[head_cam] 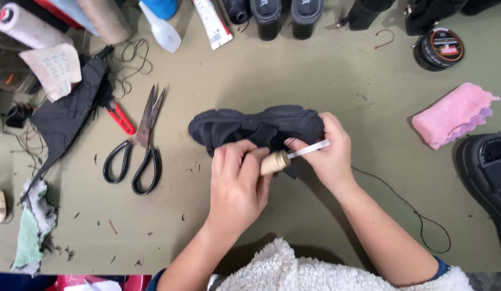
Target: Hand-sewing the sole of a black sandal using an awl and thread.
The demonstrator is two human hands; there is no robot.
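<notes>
- Black chunky-soled shoe (pixel 258 126) lies on its side at the middle of an olive-green worktable (pixel 315 70), its sole turned away from the person.
- Left hand (pixel 237 183) comes up from the lower edge with the forearm angled toward the shoe; its fingers are curled tight around a small wooden-handled awl (pixel 275 161), knuckles up, thumb pressed beside the handle.
- Right hand (pixel 328 151) reaches in from the lower right, wrist bent inward, fingers wrapped over the heel end of the shoe; a narrow white strip (pixel 311 149) runs from the awl's tip across those fingers.
- Thin black thread (pixel 406 205) trails from beneath the right wrist across the table toward the lower right.
- Large black-handled scissors (pixel 138 145) lie shut to the left, well apart from the hands, next to a red-handled tool (pixel 121 118) and a scrap of black fabric (pixel 67 118).
- Pink sponge (pixel 452 114) rests at the right, near a round black tin (pixel 439 48) and part of a second black shoe (pixel 485 172).
- Cream fleece sleeves (pixel 277 269) show at the bottom edge.
</notes>
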